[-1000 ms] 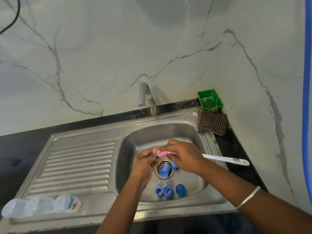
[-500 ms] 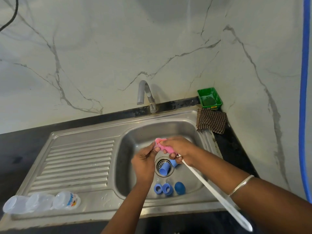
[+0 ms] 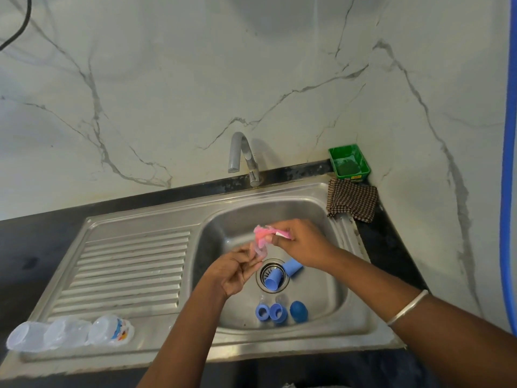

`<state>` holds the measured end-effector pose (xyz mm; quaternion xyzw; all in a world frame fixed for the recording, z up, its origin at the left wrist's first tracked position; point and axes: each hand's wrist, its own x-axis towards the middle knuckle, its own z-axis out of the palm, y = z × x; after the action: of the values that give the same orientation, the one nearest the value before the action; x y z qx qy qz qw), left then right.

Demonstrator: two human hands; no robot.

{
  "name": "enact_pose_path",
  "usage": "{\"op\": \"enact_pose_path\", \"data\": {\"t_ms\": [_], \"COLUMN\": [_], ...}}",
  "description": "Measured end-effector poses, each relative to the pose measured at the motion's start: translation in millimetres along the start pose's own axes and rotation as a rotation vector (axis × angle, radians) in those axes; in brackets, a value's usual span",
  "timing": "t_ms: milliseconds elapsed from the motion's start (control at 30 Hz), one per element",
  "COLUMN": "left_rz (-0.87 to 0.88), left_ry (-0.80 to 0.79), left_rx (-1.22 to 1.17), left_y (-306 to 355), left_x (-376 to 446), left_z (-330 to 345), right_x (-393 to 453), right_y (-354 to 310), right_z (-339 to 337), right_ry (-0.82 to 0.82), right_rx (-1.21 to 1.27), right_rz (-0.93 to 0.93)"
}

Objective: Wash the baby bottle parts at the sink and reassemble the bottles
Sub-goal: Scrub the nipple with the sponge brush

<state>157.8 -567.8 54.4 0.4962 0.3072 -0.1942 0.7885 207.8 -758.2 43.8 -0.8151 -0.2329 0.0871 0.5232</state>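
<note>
Over the middle of the sink (image 3: pixel 347 326), the right hand (image 3: pixel 300 243) grips a pink brush (image 3: pixel 261 233), and the left hand (image 3: pixel 233 271) pinches a small clear teat (image 3: pixel 259 251) against it. Blue caps (image 3: pixel 281 273) lie by the drain, and three clear bottles (image 3: pixel 70 334) lie at the sink's front left corner.

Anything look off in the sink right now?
One blue cap lies on its side right over the drain, where it could slow draining. Another lies tipped beside it. Nothing spilled or broken.
</note>
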Motion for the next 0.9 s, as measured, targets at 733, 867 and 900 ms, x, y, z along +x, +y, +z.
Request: {"op": "enact_pose_path", "data": {"t_ms": [733, 867, 900], "left_rz": [0.267, 0.24, 0.229], "left_ry": [0.159, 0.202, 0.212], "left_rx": [0.482, 0.362, 0.342], "left_y": [-46.6, -46.2, -45.5], "left_x": [38.7, 42.7, 45.1], "left_z": [32.7, 35.1, 35.6], "right_x": [4.4, 5.7, 5.2], "right_y": [71.8, 81.3, 84.9], "right_z": [-68.7, -74.2, -75.3], "right_ry": [0.448, 0.472, 0.46], "right_rx": [-0.702, -0.704, -0.7], "right_rz": [0.645, 0.674, 0.688]}}
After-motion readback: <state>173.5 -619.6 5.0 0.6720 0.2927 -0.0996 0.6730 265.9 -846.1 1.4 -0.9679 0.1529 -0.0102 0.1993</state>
